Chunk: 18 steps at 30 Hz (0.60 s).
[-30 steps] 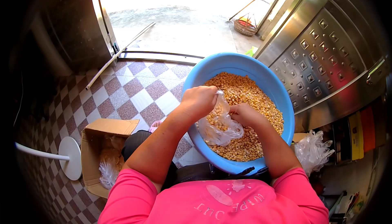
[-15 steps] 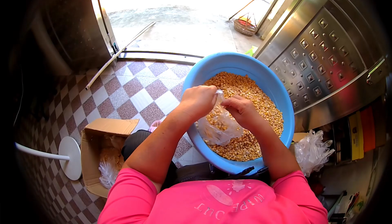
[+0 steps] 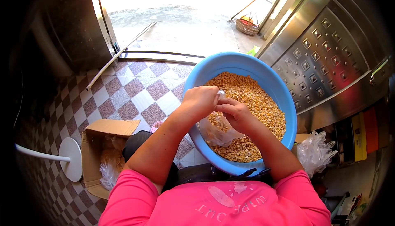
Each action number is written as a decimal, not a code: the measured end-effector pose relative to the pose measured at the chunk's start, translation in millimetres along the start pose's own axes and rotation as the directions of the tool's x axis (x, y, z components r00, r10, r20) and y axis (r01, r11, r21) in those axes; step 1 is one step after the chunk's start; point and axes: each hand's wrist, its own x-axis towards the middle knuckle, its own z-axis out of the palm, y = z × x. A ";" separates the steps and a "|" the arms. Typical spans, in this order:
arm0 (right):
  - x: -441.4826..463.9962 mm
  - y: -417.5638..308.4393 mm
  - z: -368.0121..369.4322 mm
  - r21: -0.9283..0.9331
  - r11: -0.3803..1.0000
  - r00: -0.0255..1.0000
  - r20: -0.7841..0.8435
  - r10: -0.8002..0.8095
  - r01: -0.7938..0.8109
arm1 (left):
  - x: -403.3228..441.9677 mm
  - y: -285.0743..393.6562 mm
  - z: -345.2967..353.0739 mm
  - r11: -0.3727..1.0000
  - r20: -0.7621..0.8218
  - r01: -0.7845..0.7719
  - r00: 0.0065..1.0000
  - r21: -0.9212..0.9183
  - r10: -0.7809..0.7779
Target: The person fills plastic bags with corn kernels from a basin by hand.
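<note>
A large blue basin (image 3: 240, 61) holds a heap of loose yellow corn kernels (image 3: 265, 110). Above the kernels hangs a clear plastic bag (image 3: 220, 135) with corn visible in or through it. My left hand (image 3: 200, 100) is closed on the gathered top of the bag. Close against it, my right hand (image 3: 235, 113) pinches the bag's neck, with the fingertips of both hands almost meeting. The exact grip of the fingers is partly hidden by the hands themselves.
An open cardboard box (image 3: 92, 143) with filled plastic bags stands at the left, near a round white base (image 3: 70, 159). Crumpled clear bags (image 3: 316, 154) lie right of the basin. A pole (image 3: 119, 57) crosses the doorway; a metal door (image 3: 325, 61) stands at right.
My right hand has moved left and slightly down, closer to my left hand at the bag's neck. The bag's lower part now looks less spread. My left hand stays in place.
</note>
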 end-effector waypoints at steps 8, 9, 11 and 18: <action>-13.3 24.0 -38.9 -0.157 0.886 0.899 -0.031 0.436 -0.436 | -1.4 1.9 -1.4 1.000 -0.016 -0.014 1.000 0.014 0.014; -23.7 43.2 -38.7 -0.229 0.868 0.888 0.031 0.458 -0.440 | -1.6 3.0 -3.1 1.000 0.000 -0.008 1.000 0.025 0.008; -27.8 48.9 -38.6 -0.301 0.816 0.811 0.179 0.557 -0.494 | -1.4 3.7 -4.1 0.999 0.017 -0.004 1.000 0.035 0.003; -29.6 55.5 -27.6 -0.395 0.782 0.658 0.425 0.621 -0.482 | -1.7 3.0 -4.6 0.999 0.021 -0.006 1.000 0.034 0.006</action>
